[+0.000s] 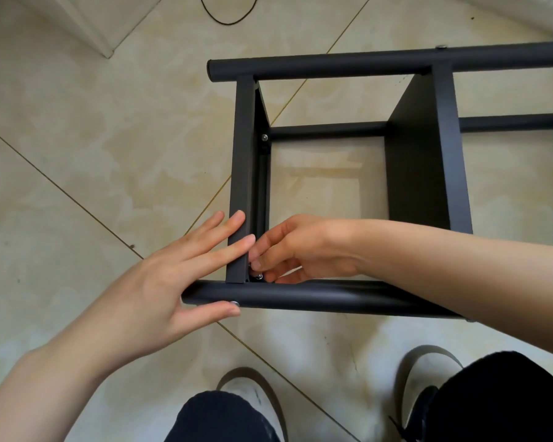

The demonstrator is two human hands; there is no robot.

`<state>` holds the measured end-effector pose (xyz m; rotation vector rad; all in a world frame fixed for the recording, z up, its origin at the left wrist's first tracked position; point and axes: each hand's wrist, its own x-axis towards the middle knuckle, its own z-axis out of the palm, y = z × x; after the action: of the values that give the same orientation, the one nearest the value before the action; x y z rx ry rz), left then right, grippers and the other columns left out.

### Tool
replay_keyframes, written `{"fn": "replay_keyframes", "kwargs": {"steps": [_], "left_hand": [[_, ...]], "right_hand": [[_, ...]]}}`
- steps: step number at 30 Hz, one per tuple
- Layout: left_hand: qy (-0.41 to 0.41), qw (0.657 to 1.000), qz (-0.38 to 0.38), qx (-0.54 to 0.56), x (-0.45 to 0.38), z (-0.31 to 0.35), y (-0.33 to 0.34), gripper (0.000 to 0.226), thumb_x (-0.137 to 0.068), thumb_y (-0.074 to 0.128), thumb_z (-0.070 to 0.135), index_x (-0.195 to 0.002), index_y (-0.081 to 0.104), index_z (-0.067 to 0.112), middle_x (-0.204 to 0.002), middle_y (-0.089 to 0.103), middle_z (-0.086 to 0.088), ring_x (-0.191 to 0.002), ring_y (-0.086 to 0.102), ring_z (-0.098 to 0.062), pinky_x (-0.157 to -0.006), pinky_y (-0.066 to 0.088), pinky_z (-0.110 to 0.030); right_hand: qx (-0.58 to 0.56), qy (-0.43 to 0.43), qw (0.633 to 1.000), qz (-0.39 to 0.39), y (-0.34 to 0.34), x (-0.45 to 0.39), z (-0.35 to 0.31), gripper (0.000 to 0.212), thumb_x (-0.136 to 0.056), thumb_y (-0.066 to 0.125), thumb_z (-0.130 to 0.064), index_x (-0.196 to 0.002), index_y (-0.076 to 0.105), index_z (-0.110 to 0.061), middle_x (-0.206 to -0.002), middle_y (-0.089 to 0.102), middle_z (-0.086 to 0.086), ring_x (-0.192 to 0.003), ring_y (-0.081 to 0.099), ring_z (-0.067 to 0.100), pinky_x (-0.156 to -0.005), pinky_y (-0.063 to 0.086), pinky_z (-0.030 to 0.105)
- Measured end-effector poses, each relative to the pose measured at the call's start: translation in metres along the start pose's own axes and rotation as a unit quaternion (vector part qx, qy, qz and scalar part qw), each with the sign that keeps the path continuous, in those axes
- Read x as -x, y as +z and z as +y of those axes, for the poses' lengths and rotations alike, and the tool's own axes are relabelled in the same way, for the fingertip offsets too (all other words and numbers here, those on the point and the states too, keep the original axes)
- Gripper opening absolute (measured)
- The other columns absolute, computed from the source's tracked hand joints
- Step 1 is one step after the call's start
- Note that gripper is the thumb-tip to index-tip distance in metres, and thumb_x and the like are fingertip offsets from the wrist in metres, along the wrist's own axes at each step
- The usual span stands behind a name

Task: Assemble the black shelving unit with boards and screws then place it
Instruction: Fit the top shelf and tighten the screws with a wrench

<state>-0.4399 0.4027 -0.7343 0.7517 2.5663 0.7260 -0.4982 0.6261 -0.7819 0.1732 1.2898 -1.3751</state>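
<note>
left hand (pixel 160 282) fingers spread, bracing the board (pixel 241 186); right hand (pixel 300 247) pinching the screw (pixel 258 275): turn it squarely.

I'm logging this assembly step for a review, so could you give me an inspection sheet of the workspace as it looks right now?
Surface: beige tiled floor, diagonal grout lines.
Job's things: black shelving unit lies on its side; two black boards stand between its tubes; a silver screw sits inside the left board's far end, another screw at the near corner.
Clutter: nothing seen.
Hands: left hand open, fingers flat on the left board, thumb by the near tube; right hand pinches at the near corner screw.
Cables: thin black cable looped on the floor, far side.
Surroundings: white wall corner; the person's shoes below.
</note>
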Motion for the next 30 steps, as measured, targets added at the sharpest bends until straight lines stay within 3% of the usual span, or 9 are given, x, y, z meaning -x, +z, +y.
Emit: {"fn": "replay_keyframes", "kwargs": {"steps": [6,10,14,16,22,26,30], "left_hand": [[-0.006,1.0,0.005,0.021,0.001,0.001,0.0,0.074,-0.082,0.068,0.06,-0.148,0.042,0.037,-0.161,0.021,0.027,-0.147,0.025,0.003,-0.115,0.024,-0.014],[-0.021,0.998,0.006,0.06,0.001,0.002,0.0,0.072,-0.077,0.067,0.052,-0.144,0.044,0.045,-0.158,0.023,0.032,-0.144,0.029,0.007,-0.112,0.024,-0.009],[-0.023,0.997,0.009,0.068,-0.001,0.003,-0.001,0.072,-0.075,0.069,0.049,-0.143,0.047,0.042,-0.158,0.026,0.031,-0.141,0.032,0.009,-0.11,0.024,-0.006],[-0.024,0.997,0.01,0.071,-0.001,0.004,-0.001,0.072,-0.075,0.069,0.048,-0.143,0.048,0.041,-0.157,0.026,0.032,-0.141,0.032,0.01,-0.11,0.024,-0.005],[-0.023,0.997,0.009,0.074,0.0,0.003,-0.001,0.071,-0.076,0.068,0.049,-0.143,0.048,0.041,-0.157,0.026,0.031,-0.14,0.032,0.01,-0.109,0.024,-0.004],[-0.022,0.997,0.007,0.076,0.0,0.001,0.0,0.073,-0.077,0.076,0.052,-0.143,0.047,0.043,-0.157,0.026,0.032,-0.141,0.032,0.009,-0.109,0.025,-0.005],[-0.022,0.997,0.009,0.073,0.0,0.001,0.0,0.07,-0.077,0.068,0.058,-0.142,0.047,0.045,-0.157,0.025,0.033,-0.141,0.032,0.009,-0.109,0.026,-0.006]], "right_hand": [[-0.006,0.009,1.0,-0.021,0.004,-0.005,0.002,0.008,-0.089,0.069,-0.01,-0.085,0.072,-0.016,-0.081,0.073,0.002,-0.071,0.066,0.012,-0.073,0.054,0.026],[-0.012,0.016,0.999,-0.036,0.005,-0.008,0.004,0.014,-0.092,0.066,-0.011,-0.08,0.069,-0.017,-0.077,0.071,0.0,-0.067,0.065,0.011,-0.067,0.053,0.023],[-0.028,0.039,0.997,-0.057,0.006,-0.009,0.005,0.01,-0.094,0.063,-0.014,-0.087,0.069,-0.015,-0.086,0.069,0.003,-0.086,0.062,0.02,-0.093,0.05,0.035],[-0.035,0.049,0.996,-0.064,0.006,-0.01,0.006,0.008,-0.095,0.06,-0.014,-0.092,0.068,-0.013,-0.087,0.067,0.004,-0.088,0.06,0.02,-0.099,0.047,0.037],[-0.041,0.058,0.994,-0.083,0.003,-0.012,0.006,0.008,-0.096,0.059,-0.017,-0.096,0.066,-0.012,-0.087,0.066,0.003,-0.089,0.059,0.02,-0.099,0.046,0.036],[-0.03,0.056,0.994,-0.093,-0.001,-0.012,0.006,0.011,-0.094,0.062,-0.019,-0.087,0.071,-0.017,-0.087,0.069,0.0,-0.084,0.061,0.016,-0.086,0.049,0.03],[-0.031,0.056,0.994,-0.087,0.0,-0.014,0.006,0.008,-0.094,0.063,-0.017,-0.092,0.07,-0.014,-0.087,0.068,0.001,-0.082,0.062,0.016,-0.086,0.05,0.03]]}}
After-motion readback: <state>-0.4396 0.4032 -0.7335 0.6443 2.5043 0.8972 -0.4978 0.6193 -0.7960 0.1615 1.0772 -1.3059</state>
